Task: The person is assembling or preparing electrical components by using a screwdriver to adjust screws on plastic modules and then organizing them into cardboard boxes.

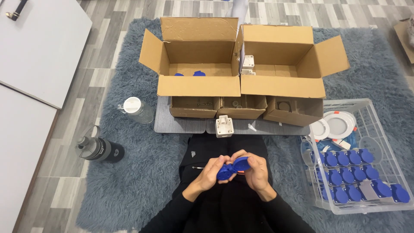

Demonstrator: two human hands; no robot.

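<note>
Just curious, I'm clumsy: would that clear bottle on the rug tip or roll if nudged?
The bottle stands upright on soft, shaggy rug, so it probably tips easily. Being round, it may roll a little, though the pile would likely slow it.

1. Blue round plastic socket part (233,168): largely covered by the fingers (222,162) of both hands, underside unseen.
2. Small orange bit (240,172) beside it: too small to tell.
3. Contents of the three small open cardboard boxes (217,107): dim, indistinct.
4. Brown cardboard piece (405,36): cut off at the right edge.
</note>
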